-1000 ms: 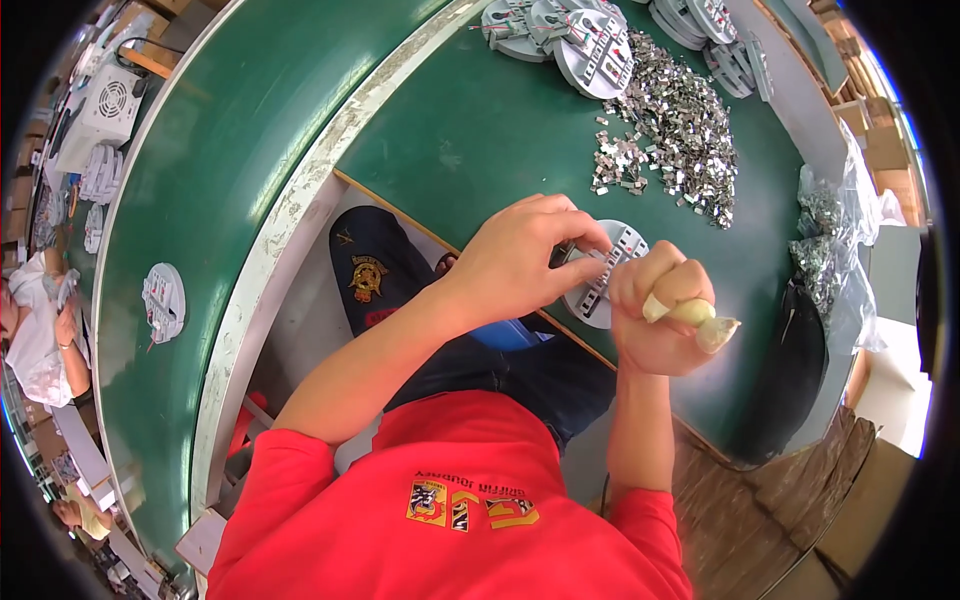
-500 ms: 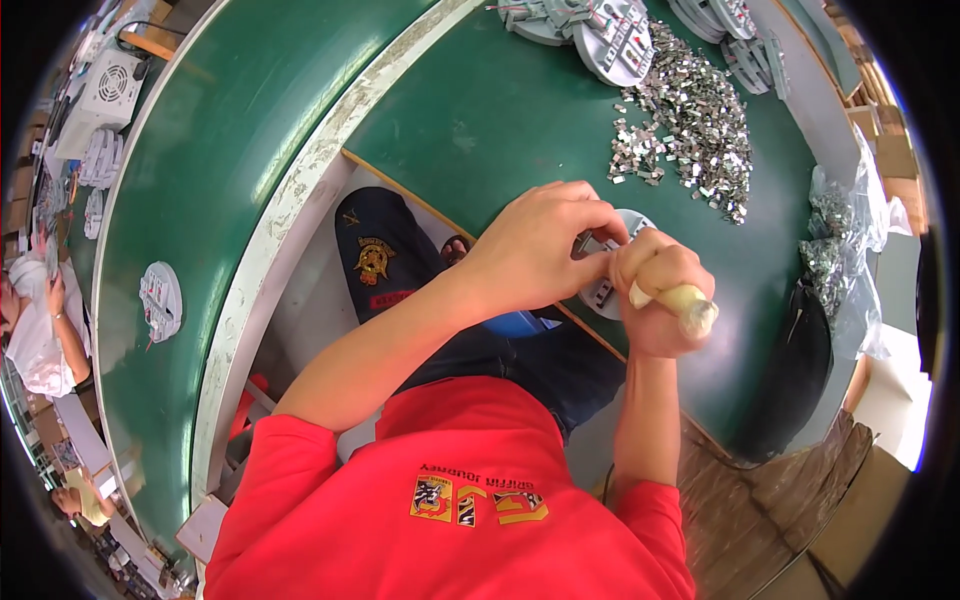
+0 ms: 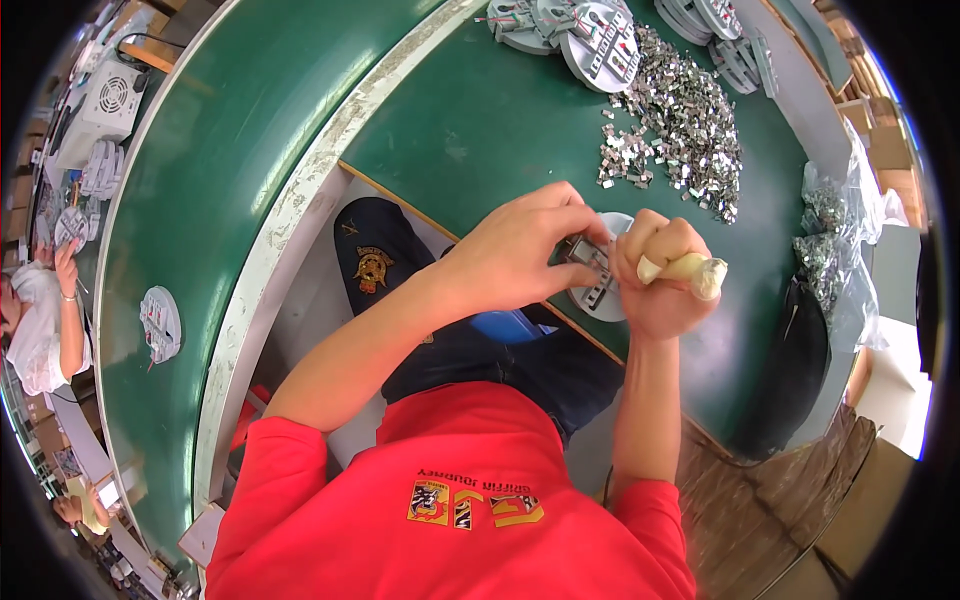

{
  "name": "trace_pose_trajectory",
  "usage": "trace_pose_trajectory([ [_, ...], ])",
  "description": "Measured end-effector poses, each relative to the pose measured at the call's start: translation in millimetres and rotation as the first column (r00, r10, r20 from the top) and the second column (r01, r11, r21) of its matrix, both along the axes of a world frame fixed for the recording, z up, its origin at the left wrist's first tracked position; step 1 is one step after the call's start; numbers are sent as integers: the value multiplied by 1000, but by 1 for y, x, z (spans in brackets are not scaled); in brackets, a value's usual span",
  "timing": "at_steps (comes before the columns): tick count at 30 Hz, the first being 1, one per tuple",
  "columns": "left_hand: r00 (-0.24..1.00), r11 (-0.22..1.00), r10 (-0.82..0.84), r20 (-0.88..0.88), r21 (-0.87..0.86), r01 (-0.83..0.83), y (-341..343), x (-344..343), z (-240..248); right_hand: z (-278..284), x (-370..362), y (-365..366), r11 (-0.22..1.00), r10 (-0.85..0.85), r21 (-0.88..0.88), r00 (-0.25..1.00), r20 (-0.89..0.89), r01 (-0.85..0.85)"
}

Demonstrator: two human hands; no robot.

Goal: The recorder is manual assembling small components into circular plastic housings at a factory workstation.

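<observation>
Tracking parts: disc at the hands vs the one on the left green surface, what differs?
Near disc is partly covered by left hand and right hand; left disc lies uncovered.
Left disc has a reddish wire tip at its lower edge; none visible on near disc.
Both are round, pale grey.

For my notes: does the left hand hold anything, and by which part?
The left hand is at the grey disc; whether it holds anything cannot be told.
</observation>
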State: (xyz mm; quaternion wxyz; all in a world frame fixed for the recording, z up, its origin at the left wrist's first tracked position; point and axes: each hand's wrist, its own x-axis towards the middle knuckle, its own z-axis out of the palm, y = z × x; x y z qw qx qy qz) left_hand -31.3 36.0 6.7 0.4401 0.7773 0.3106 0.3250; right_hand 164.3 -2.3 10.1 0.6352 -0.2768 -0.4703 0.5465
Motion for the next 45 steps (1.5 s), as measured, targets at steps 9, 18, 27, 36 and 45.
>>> trace_pose_trajectory([
  [9,882,882,469,-46,80,-465,-18,-137,30,26,63,-18,995,-10,80,830,-557,65],
  [18,-320,-299,947,6,379,-876,-6,-584,-34,17,42,-3,999,10,47,802,-597,23],
  [27,-201,-113,923,-327,269,-957,-73,-576,-17,15,44,-3,999,22,46,817,-576,6],
  [36,39,281,739,-673,254,-926,-213,-451,28,25,24,-2,993,121,70,804,-582,-99],
  [45,559,788,608,-564,341,-513,-67,-193,65,29,25,-26,958,-272,247,719,640,143],
])
